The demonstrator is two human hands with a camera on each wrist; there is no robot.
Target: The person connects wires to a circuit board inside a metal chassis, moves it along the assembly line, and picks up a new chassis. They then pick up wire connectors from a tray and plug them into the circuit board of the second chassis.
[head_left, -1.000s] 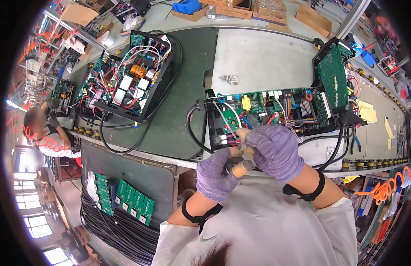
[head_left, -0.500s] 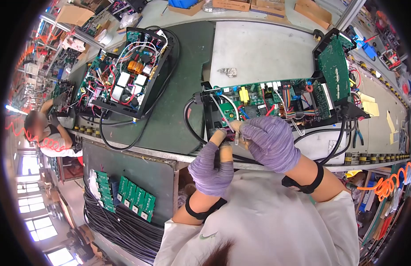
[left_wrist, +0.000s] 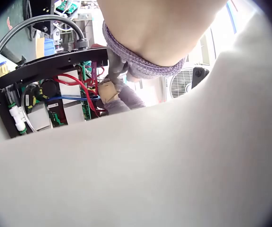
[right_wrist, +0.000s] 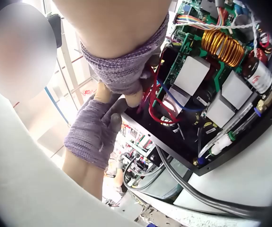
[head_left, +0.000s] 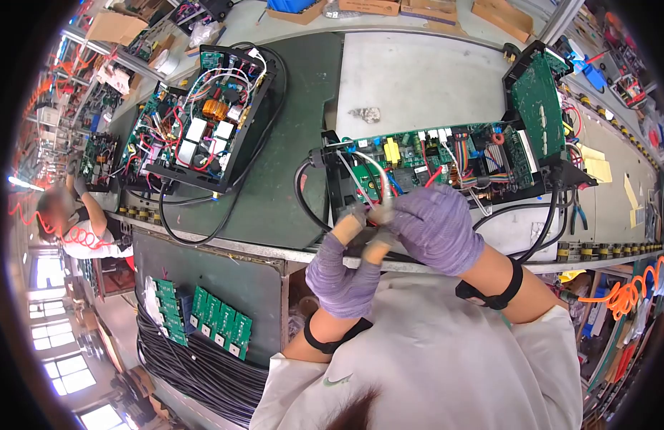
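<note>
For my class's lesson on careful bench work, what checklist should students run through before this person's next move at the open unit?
1. Left hand and right hand gloved: ok.
2. Curved white lead pinched by the right hand: ok, it seems.
3. Clear view of that lead's lower end: not ok, hidden.
4. What the left fingertips touch: cannot tell, blurred.
5. Thick black cable joined to the open unit's left end: ok.

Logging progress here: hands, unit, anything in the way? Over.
Left hand, right hand: at near left corner of unit, grip blurred. Unit open, boards showing. Red wires close by.
</note>
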